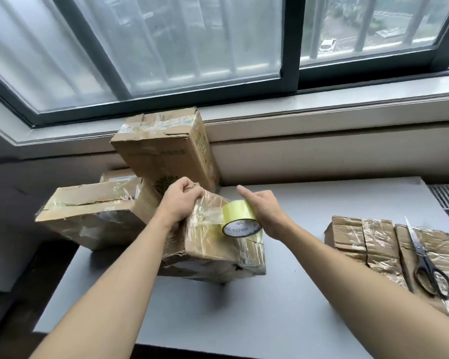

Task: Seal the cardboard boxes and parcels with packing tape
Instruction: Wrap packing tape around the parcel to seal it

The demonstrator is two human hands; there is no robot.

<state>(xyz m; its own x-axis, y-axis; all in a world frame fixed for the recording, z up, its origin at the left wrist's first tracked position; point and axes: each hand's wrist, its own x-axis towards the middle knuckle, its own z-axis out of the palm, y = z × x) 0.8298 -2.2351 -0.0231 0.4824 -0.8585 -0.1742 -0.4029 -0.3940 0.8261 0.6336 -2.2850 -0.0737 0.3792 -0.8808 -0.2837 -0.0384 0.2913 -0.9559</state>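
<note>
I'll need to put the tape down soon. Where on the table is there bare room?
Bare table lies in front of the middle box, toward the near edge, and again beyond the right hand holding the tape, between the tall box and the parcels. The left side is crowded with stacked boxes; the parcels at right carry scissors.

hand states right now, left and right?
left hand: closed, grips the top edge of the cardboard box.
right hand: holds the tape roll, index finger straight out.
</note>
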